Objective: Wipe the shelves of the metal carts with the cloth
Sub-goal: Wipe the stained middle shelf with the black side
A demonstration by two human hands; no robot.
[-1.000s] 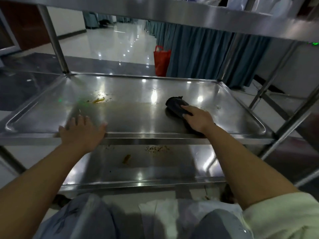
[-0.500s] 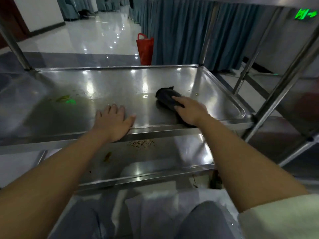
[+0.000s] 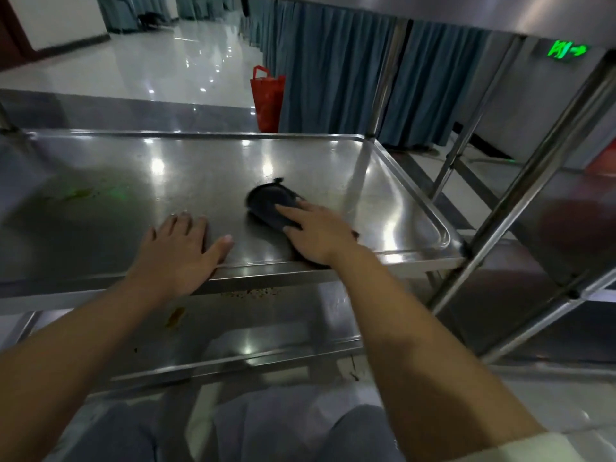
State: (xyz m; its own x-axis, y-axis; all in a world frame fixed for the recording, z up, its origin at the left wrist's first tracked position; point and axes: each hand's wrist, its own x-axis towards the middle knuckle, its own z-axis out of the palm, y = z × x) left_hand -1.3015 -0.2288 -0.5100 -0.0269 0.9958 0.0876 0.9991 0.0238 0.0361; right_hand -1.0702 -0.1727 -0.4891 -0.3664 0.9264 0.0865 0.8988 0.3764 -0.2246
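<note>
A dark cloth [image 3: 268,206] lies bunched on the middle shelf [image 3: 186,168] of a metal cart, right of centre. My right hand [image 3: 316,233] presses flat on the cloth's near part with straight fingers, close to the shelf's front rim. My left hand [image 3: 181,243] rests flat on the bare shelf just left of it, fingers spread over the front rim. A greenish-yellow smear [image 3: 78,194] marks the shelf's left part. The lower shelf [image 3: 260,328] carries brown crumbs [image 3: 248,292] and an orange-brown stain [image 3: 175,316].
The cart's upright posts [image 3: 533,181] stand at the right, and its top shelf [image 3: 500,15] hangs overhead. A red bag [image 3: 266,96] stands on the glossy floor beyond the cart, next to blue-grey curtains [image 3: 333,71]. My knees [image 3: 233,428] are below the lower shelf.
The view has swung to the right. My left hand has slid right along the front rim, closer to the right hand. The right hand stays pressed on the cloth.
</note>
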